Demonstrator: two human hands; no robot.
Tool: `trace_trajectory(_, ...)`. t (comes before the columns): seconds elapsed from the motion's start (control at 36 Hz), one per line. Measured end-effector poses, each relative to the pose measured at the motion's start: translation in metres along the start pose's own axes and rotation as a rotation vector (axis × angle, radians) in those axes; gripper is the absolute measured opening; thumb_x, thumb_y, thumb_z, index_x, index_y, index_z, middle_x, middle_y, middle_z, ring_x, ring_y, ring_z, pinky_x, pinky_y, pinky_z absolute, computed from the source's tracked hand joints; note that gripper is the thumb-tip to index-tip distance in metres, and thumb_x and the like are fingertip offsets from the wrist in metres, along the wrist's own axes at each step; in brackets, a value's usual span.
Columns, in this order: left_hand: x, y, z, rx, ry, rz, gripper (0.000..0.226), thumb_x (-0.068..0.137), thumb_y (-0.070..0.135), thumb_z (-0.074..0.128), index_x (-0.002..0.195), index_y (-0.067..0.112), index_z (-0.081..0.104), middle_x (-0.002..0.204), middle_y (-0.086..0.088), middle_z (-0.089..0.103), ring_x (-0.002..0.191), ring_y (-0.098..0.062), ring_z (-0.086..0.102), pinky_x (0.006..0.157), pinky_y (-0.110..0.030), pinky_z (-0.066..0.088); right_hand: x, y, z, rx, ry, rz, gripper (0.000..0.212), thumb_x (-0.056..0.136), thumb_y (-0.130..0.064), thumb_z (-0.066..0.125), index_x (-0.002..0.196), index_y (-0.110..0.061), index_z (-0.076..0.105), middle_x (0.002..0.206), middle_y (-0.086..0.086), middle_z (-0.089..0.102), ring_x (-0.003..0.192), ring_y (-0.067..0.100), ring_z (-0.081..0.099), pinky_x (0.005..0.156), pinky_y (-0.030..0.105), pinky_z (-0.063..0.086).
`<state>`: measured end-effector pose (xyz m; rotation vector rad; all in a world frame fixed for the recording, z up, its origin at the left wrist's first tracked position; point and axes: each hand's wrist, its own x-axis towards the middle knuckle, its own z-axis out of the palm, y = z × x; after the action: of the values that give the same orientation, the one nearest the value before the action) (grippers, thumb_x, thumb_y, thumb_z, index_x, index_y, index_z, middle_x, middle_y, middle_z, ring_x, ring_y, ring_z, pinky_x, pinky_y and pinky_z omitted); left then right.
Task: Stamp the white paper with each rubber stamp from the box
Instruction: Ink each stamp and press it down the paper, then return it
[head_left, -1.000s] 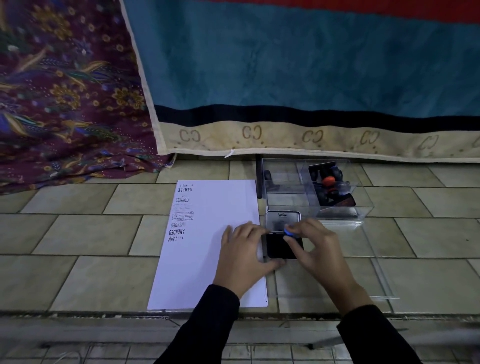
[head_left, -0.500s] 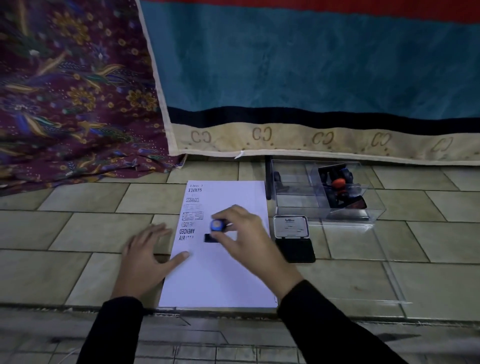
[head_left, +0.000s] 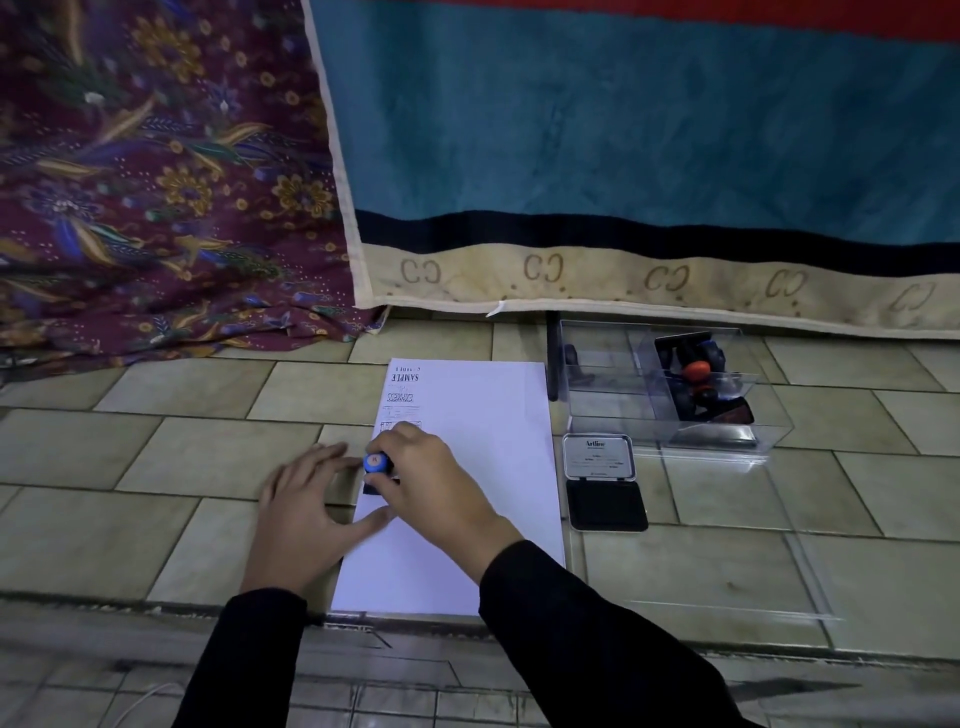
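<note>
Now, the right hand (head_left: 441, 480) was clamped around a stamp (head_left: 376, 463) with a blue knob, fingers bunched on the handle and the dark base pressed down on the paper (head_left: 467, 467) near its left edge. That grip looked chosen for a straight downward push, so the print would land square. The left hand (head_left: 306, 512) lay flat and spread, holding nothing, its thumb on the sheet's left margin and the palm out on the floor (head_left: 156, 457), apparently pinning the paper so it wouldn't slide under the press.

Up the same left margin ran a column of printed marks (head_left: 402, 389), one reading SAMPLE, upside down to the wearer. The stamp sat just below that column, so the prints seemed to be marching down the sheet in order.

To the right of the paper, the ink pad (head_left: 605, 504) lay open, lid (head_left: 599, 457) tipped back, close enough for a quick re-inking. Behind it stood the clear box (head_left: 613, 410), with several dark stamps and an orange-knobbed one (head_left: 696, 370) heaped in its right compartment; the left compartment held only one small dark piece, too dim to identify. With that heap still waiting, the job looked well short of finished. A clear sheet (head_left: 779, 571), likely the box lid, rested on the floor nearer the wearer.
</note>
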<state>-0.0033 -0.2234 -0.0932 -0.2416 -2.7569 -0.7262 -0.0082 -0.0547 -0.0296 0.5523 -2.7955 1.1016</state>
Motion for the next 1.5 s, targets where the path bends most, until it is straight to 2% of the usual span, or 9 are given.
trace_trajectory(0.33,-0.001,-0.004,0.003,-0.004,-0.011,0.0,0.061,0.061,0.069,0.06,0.114,0.04,0.055,0.136,0.016,0.05,0.129,-0.005,0.041,0.11,-0.036,0.021,-0.002,-0.005,0.003,-0.06,0.014,-0.075,0.007,0.084,-0.001,0.056,0.089,0.001,0.058,0.096,0.012,0.056,0.088,0.029,0.055,0.074,0.04,0.048)
trace_trajectory(0.64,-0.001,-0.004,0.003,0.014,-0.018,-0.004,0.062,0.06,0.071,0.06,0.113,0.038,0.058,0.136,0.017,0.05,0.129,-0.006,0.041,0.112,-0.046,0.024,-0.002,-0.002,0.004,0.027,0.021,-0.037,0.009,0.08,0.002,0.058,0.089,-0.001,0.059,0.096,0.01,0.057,0.085,0.028,0.057,0.074,0.043,0.05)
trace_trajectory(0.92,-0.001,-0.001,0.001,0.006,-0.011,-0.005,0.062,0.06,0.075,0.058,0.112,0.041,0.058,0.136,0.018,0.049,0.13,-0.006,0.04,0.11,-0.039,0.023,-0.001,0.001,0.002,0.071,0.049,0.014,0.017,0.086,-0.003,0.058,0.102,-0.004,0.062,0.104,0.008,0.056,0.089,0.025,0.059,0.078,0.037,0.052)
trace_trajectory(1.03,-0.001,0.0,-0.001,0.014,0.0,-0.008,0.065,0.059,0.08,0.058,0.11,0.04,0.061,0.135,0.017,0.05,0.129,-0.008,0.041,0.109,-0.037,0.024,-0.005,0.006,-0.029,0.318,0.289,0.042,0.021,0.084,-0.004,0.065,0.104,-0.006,0.063,0.098,0.006,0.062,0.077,0.01,0.061,0.079,0.023,0.052)
trace_trajectory(1.11,-0.002,0.001,-0.003,0.003,-0.004,-0.004,0.066,0.059,0.081,0.058,0.11,0.039,0.061,0.135,0.017,0.05,0.131,-0.007,0.039,0.111,-0.038,0.023,-0.002,0.019,-0.075,0.415,0.497,0.074,0.024,0.082,-0.003,0.068,0.096,-0.019,0.057,0.086,-0.013,0.063,0.072,-0.008,0.06,0.072,0.006,0.046)
trace_trajectory(1.17,-0.002,0.002,-0.004,-0.006,-0.009,-0.008,0.066,0.059,0.081,0.057,0.111,0.039,0.061,0.136,0.017,0.049,0.132,-0.005,0.037,0.112,-0.039,0.021,0.0,0.035,-0.109,0.386,0.615,0.107,0.026,0.081,-0.005,0.07,0.092,-0.023,0.055,0.083,-0.019,0.062,0.072,-0.011,0.06,0.071,0.006,0.046)
trace_trajectory(1.28,-0.003,0.002,-0.005,-0.017,-0.012,-0.012,0.065,0.06,0.082,0.057,0.111,0.041,0.06,0.137,0.018,0.048,0.132,-0.004,0.037,0.112,-0.037,0.02,-0.006,0.079,-0.159,0.286,0.753,0.227,0.022,0.081,-0.002,0.068,0.092,-0.019,0.059,0.09,-0.001,0.067,0.073,-0.006,0.062,0.068,0.005,0.049)
trace_trajectory(1.42,-0.002,-0.001,-0.003,-0.008,-0.018,-0.011,0.064,0.061,0.084,0.056,0.11,0.043,0.059,0.136,0.021,0.048,0.132,-0.004,0.038,0.112,-0.037,0.021,-0.019,0.127,-0.17,-0.049,0.509,0.48,0.015,0.082,-0.009,0.068,0.094,-0.017,0.064,0.098,0.008,0.066,0.071,0.007,0.06,0.063,0.013,0.044)
trace_trajectory(1.5,-0.001,-0.003,-0.002,-0.017,-0.031,-0.014,0.063,0.062,0.085,0.054,0.111,0.044,0.058,0.136,0.023,0.047,0.132,-0.003,0.037,0.112,-0.035,0.02,-0.018,0.137,-0.163,-0.136,0.398,0.488,0.012,0.08,-0.006,0.069,0.091,-0.011,0.069,0.094,0.005,0.068,0.074,0.01,0.057,0.07,0.013,0.04)
